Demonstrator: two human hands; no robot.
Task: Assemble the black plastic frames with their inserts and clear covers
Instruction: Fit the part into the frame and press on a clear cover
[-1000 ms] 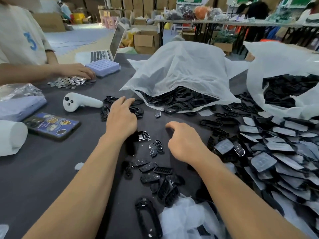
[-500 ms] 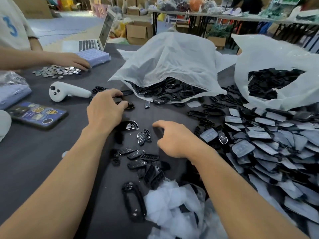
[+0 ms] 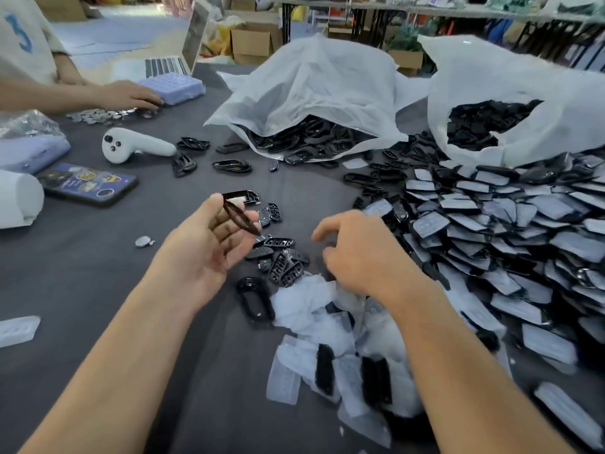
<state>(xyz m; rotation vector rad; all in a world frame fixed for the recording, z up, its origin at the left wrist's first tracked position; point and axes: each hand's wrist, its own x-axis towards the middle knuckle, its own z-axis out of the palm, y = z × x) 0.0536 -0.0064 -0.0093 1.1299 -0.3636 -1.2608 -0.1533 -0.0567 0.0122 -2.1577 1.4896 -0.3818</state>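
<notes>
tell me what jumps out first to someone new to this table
The big heap of sleeved black parts covering the right side of the table grabs the eye first, with the centre bag and the right bag behind it, both white and holding more black pieces. In the middle, the left hand pinches a thin black frame above a small cluster of inserts, with the right hand curled just beside them.

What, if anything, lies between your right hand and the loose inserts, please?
Nothing visible: the right hand hovers just right of the inserts, only bare cloth between them; the left hand holds a black frame.
</notes>
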